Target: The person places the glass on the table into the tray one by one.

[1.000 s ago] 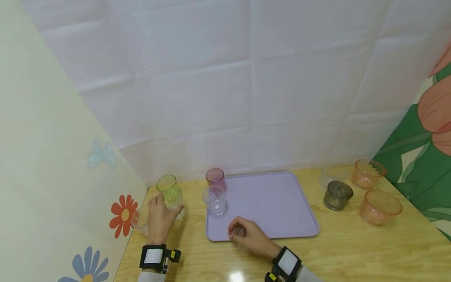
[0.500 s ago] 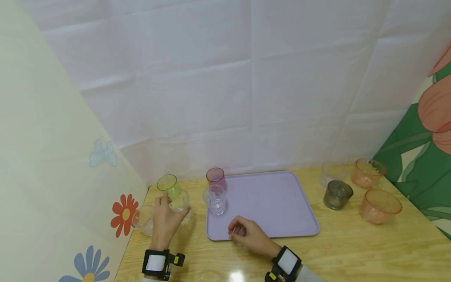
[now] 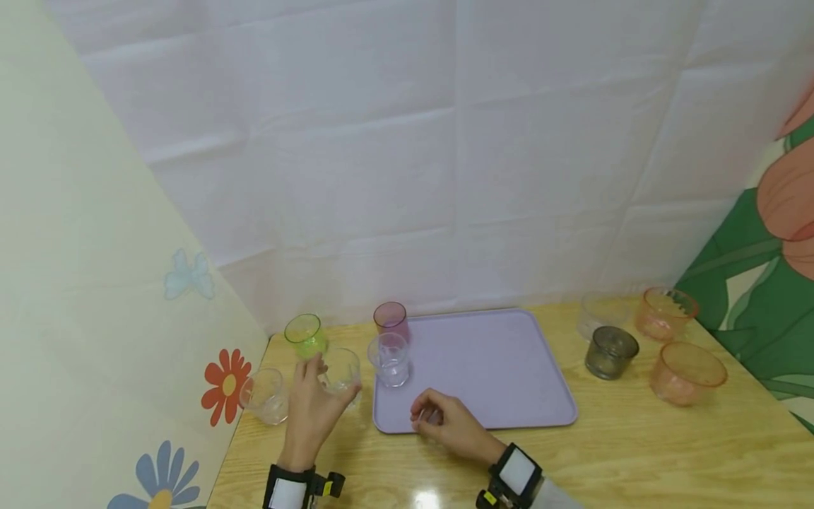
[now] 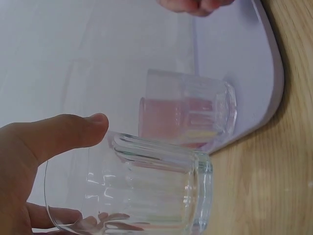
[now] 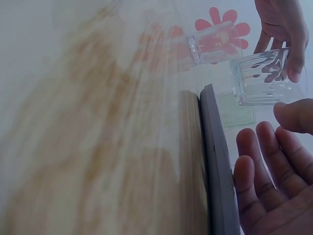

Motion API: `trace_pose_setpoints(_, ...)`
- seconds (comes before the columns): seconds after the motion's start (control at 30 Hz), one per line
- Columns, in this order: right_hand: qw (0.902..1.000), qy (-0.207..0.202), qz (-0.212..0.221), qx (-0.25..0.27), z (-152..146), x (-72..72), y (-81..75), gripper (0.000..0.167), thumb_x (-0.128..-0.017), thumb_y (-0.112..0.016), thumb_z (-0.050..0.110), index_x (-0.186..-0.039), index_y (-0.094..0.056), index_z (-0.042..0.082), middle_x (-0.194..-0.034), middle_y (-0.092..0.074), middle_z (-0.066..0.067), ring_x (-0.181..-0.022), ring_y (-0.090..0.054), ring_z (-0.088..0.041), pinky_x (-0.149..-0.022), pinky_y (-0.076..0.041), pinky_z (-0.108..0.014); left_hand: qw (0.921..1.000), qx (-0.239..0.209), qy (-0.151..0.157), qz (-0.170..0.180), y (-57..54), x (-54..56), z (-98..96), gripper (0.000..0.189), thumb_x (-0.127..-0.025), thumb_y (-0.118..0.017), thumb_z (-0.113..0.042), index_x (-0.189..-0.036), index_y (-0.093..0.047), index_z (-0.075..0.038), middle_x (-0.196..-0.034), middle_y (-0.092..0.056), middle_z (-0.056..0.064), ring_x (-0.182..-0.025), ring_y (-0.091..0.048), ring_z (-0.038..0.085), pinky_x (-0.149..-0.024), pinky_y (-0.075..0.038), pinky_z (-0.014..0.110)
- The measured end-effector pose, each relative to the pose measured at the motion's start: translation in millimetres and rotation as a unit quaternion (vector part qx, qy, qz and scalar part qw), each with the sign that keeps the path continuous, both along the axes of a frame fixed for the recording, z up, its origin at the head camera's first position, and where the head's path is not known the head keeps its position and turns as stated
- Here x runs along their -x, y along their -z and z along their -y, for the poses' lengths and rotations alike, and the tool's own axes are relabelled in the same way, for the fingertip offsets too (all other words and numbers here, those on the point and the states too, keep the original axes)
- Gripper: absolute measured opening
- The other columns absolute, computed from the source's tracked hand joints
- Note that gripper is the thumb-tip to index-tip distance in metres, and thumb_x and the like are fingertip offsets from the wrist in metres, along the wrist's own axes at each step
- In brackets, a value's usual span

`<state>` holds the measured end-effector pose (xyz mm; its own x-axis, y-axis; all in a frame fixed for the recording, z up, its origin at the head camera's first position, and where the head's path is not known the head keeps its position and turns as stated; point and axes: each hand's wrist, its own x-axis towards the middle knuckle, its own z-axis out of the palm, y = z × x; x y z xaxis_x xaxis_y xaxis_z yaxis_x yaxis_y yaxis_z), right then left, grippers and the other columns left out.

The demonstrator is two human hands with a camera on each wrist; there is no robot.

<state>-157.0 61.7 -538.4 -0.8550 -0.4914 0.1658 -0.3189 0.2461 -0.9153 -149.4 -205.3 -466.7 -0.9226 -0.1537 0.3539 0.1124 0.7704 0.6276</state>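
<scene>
My left hand [image 3: 314,410] grips a clear glass tumbler [image 4: 156,191], thumb on one side and fingers on the other. In the head view this tumbler stands out just left of the purple tray [image 3: 490,367]. My right hand [image 3: 454,424] rests at the tray's front edge, its fingers loosely curled around nothing. On the left end of the tray are another clear glass [image 3: 393,367] and, behind it, a purple glass [image 3: 392,322]. A green glass [image 3: 305,339] stands behind my left hand, and a further clear glass [image 3: 270,403] stands to its left.
Right of the tray stand a dark grey glass bowl [image 3: 609,357], a clear bowl [image 3: 593,318] and two orange bowls, one in front [image 3: 683,382] and one behind. A flowered wall borders the wooden table [image 3: 610,452] on the left, a pale sheet at the back.
My left hand has moved right and a little toward me with the clear tumbler, away from the green glass. My right hand has stayed put.
</scene>
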Motion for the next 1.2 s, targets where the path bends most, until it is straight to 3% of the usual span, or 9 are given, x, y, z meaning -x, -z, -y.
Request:
trace_pose_setpoints(0.2, 0.9999, 0.008, -0.012, 0.008, 3.3, 1.0, 0.0, 0.018, -0.098, -0.074, 0.009, -0.114, -0.066, 0.005, -0.107, -0.074, -0.008, -0.090, -0.067, -0.006, -0.079, -0.058, -0.022, 0.9998, 0.003, 0.018, -0.002, -2.9, -7.9, -10.3, 0.092, -0.076, -0.097, -0.032, -0.146, -0.053, 0.008, -0.130, -0.061, 0.022, -0.110, -0.069, 0.039, -0.088, -0.063, 0.052)
trace_pose_setpoints(0.33, 0.9972, 0.008, -0.040, 0.063, 9.8, 3.5, -0.9, 0.030, -0.096, -0.075, 0.005, -0.121, -0.061, -0.005, -0.113, -0.071, -0.019, -0.098, -0.071, -0.025, -0.088, -0.062, -0.028, 0.9997, -0.005, 0.024, 0.002, -4.3, -12.3, -15.7, 0.093, -0.074, -0.098, -0.031, -0.147, -0.053, 0.007, -0.132, -0.061, 0.019, -0.113, -0.068, 0.036, -0.091, -0.062, 0.051)
trace_pose_setpoints(0.47, 0.9936, 0.001, -0.060, 0.096, 18.1, 6.4, -4.7, 0.041, -0.095, -0.075, 0.001, -0.130, -0.055, -0.011, -0.122, -0.066, -0.028, -0.111, -0.067, -0.043, -0.097, -0.062, -0.041, 0.9992, -0.004, 0.035, -0.016, -4.1, -14.9, -21.5, 0.091, -0.074, -0.098, -0.029, -0.146, -0.055, 0.006, -0.130, -0.061, 0.017, -0.113, -0.069, 0.035, -0.091, -0.063, 0.050)
trace_pose_setpoints(0.67, 0.9956, 0.010, -0.046, 0.081, 25.5, 8.0, -12.2, 0.062, -0.093, -0.080, 0.004, -0.146, -0.049, -0.004, -0.148, -0.056, -0.027, -0.136, -0.057, -0.044, -0.114, -0.053, -0.050, 0.9975, -0.009, 0.061, -0.035, -1.1, -14.5, -32.3, 0.091, -0.073, -0.100, -0.027, -0.145, -0.056, 0.006, -0.127, -0.062, 0.016, -0.112, -0.069, 0.033, -0.090, -0.064, 0.047)
trace_pose_setpoints(0.8, 0.9980, 0.009, -0.029, 0.055, 28.1, 7.5, -14.5, 0.076, -0.092, -0.083, 0.014, -0.155, -0.044, 0.001, -0.160, -0.049, -0.023, -0.142, -0.054, -0.044, -0.118, -0.048, -0.053, 0.9969, -0.017, 0.069, -0.032, 0.5, -15.4, -39.4, 0.091, -0.073, -0.100, -0.028, -0.145, -0.056, 0.006, -0.128, -0.062, 0.016, -0.114, -0.069, 0.033, -0.091, -0.064, 0.047)
trace_pose_setpoints(0.97, 0.9984, 0.004, -0.023, 0.051, 29.7, 7.3, -13.3, 0.079, -0.092, -0.084, 0.020, -0.157, -0.043, 0.002, -0.156, -0.053, -0.024, -0.139, -0.057, -0.045, -0.116, -0.049, -0.057, 0.9963, -0.028, 0.076, -0.029, 2.7, -14.7, -47.2, 0.091, -0.074, -0.099, -0.029, -0.146, -0.055, 0.006, -0.129, -0.062, 0.016, -0.116, -0.068, 0.032, -0.093, -0.064, 0.047)
trace_pose_setpoints(1.2, 0.9975, 0.019, -0.024, 0.064, 28.6, 7.1, -9.2, 0.072, -0.093, -0.084, 0.019, -0.151, -0.047, 0.000, -0.150, -0.058, -0.023, -0.132, -0.062, -0.042, -0.112, -0.054, -0.051, 0.9960, -0.034, 0.074, -0.038, 6.9, -13.8, -55.2, 0.091, -0.072, -0.100, -0.027, -0.145, -0.057, 0.005, -0.126, -0.062, 0.014, -0.113, -0.068, 0.030, -0.092, -0.063, 0.047)
